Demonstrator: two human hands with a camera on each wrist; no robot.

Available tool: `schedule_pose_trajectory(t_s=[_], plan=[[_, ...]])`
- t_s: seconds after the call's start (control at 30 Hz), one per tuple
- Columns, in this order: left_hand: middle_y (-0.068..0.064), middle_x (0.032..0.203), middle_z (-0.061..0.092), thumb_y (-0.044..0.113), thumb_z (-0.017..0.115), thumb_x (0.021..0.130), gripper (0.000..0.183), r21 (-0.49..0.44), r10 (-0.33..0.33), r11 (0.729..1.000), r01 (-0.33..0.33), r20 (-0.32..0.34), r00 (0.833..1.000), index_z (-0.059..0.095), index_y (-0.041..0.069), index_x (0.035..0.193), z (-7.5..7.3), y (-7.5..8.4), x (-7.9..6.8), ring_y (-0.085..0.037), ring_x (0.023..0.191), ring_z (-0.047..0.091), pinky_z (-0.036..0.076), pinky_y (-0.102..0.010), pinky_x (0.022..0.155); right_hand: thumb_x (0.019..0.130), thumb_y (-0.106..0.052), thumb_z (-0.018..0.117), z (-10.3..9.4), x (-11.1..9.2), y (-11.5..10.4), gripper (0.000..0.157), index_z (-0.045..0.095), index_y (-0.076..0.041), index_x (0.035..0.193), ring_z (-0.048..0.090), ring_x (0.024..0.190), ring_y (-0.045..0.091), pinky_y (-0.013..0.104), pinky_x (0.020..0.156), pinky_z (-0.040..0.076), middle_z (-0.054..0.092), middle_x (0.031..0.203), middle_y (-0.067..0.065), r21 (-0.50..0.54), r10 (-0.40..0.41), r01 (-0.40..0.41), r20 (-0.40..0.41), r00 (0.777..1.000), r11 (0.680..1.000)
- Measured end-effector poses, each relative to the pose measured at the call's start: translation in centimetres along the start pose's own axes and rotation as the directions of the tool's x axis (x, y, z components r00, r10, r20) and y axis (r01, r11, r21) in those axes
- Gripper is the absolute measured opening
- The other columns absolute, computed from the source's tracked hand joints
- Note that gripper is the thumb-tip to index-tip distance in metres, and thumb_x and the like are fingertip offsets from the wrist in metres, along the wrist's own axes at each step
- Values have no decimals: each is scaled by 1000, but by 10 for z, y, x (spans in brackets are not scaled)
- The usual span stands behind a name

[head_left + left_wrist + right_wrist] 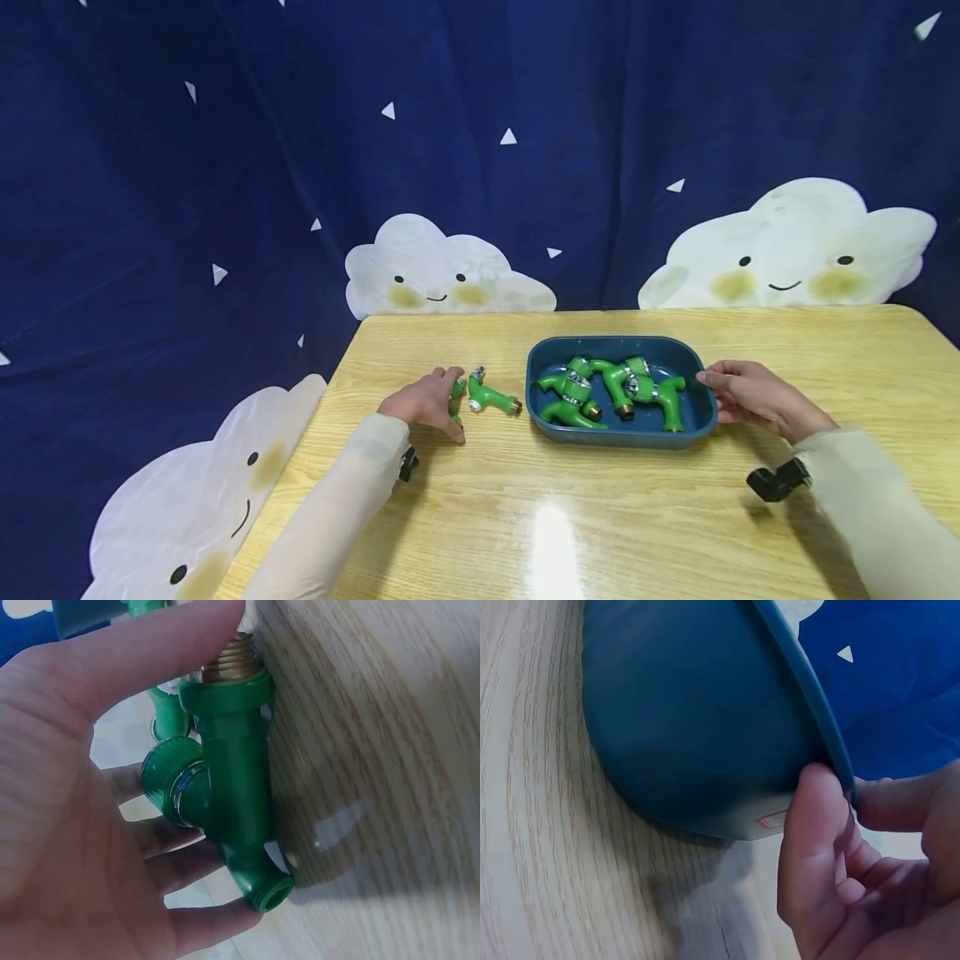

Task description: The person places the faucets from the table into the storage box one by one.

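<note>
My left hand (429, 400) curls round a green plastic tap (236, 765) at the tabletop. In the left wrist view the thumb lies at its brass threaded end, and the little finger touches the spout; from the head view most of this tap is hidden. Just right of that hand lies another green tap (491, 398) with a silvery fitting. My right hand (757, 398) pinches the right rim of a dark blue basin (697, 712) between thumb and fingers. Several green taps (576, 387) with brass ends lie in a heap inside the basin.
Everything stands on a light wooden table (465, 517), with a bright glare near its front. A navy curtain (480, 167) with white clouds and triangles hangs behind and to the left. Each wrist carries a small black camera (778, 481).
</note>
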State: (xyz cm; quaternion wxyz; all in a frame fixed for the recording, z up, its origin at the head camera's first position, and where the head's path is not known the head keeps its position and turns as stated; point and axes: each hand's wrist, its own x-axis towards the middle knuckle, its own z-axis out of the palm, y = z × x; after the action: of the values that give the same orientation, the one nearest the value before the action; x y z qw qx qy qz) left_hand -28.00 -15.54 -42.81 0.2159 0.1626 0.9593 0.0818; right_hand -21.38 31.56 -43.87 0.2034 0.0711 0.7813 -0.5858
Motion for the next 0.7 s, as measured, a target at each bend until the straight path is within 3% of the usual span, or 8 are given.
schedule_pose_trajectory(t_s=[0.47, 0.7], plan=[[-16, 147, 44, 46, 90, 67, 110, -21, -44, 999, 43, -38, 998, 30, 20, 155, 4, -5, 0, -34, 130, 53, 48, -52, 104, 106, -27, 45, 2, -1, -1, 29, 49, 1, 113, 60, 65, 4, 24, 62, 58, 59, 75, -6, -34, -10, 10, 7, 1000, 999], [-16, 144, 49, 51, 87, 66, 107, -4, -21, 1000, 20, -79, 997, 35, 18, 153, 4, -5, 3, -34, 127, 55, 49, -52, 102, 106, -25, 45, 2, -1, -2, 27, 49, 0, 111, 60, 64, 5, 25, 62, 58, 58, 74, -6, -25, -5, 5, 7, 1000, 1000]])
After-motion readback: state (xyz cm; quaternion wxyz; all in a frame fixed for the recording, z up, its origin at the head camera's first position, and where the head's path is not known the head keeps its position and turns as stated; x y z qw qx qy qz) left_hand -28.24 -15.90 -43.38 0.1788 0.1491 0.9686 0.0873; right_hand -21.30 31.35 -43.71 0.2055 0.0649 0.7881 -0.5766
